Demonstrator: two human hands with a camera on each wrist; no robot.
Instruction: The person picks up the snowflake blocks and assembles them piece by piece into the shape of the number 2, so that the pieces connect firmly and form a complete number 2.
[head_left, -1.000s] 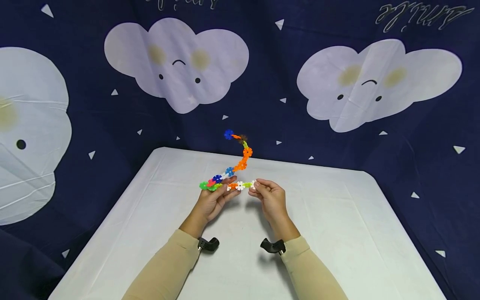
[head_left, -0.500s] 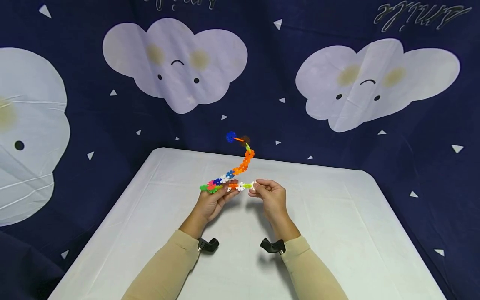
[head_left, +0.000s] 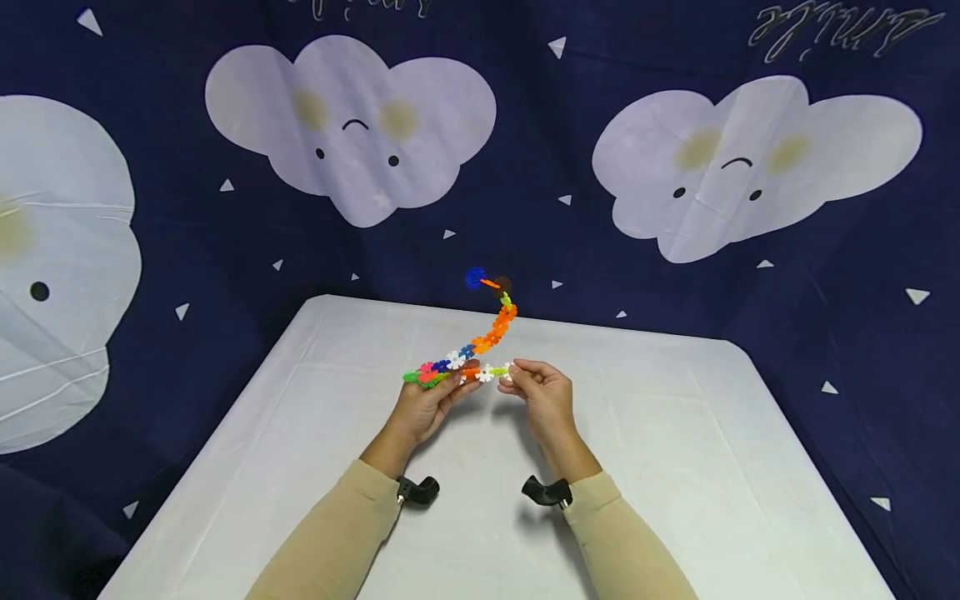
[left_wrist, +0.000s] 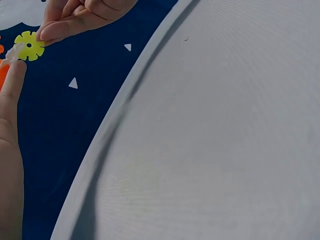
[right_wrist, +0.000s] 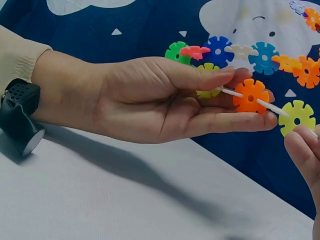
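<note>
A long chain of notched plastic snowflake discs (head_left: pixel 500 327) in many colours hangs in the air above the table, bent back on itself at the left. My left hand (head_left: pixel 423 408) pinches it near the bend; in the right wrist view the thumb presses a yellow-green disc (right_wrist: pixel 207 92) against the fingers. An orange disc (right_wrist: pixel 251 96) lies along those fingers. At the other end, my right hand (head_left: pixel 546 402) pinches a white disc, mostly covered by the fingertips. Beside it sits a yellow-green disc (left_wrist: pixel 30 46), seen in the left wrist view. The free end carries a dark blue disc (head_left: pixel 476 277).
A white cloth-covered table (head_left: pixel 480 533) lies under both hands. Behind it hangs a dark blue curtain (head_left: pixel 540 250) printed with clouds and triangles. Each wrist wears a black camera mount (head_left: pixel 417 492).
The chain's free end has swung to the right and slightly down. Both hands have stayed almost in place, keeping their hold on the chain.
</note>
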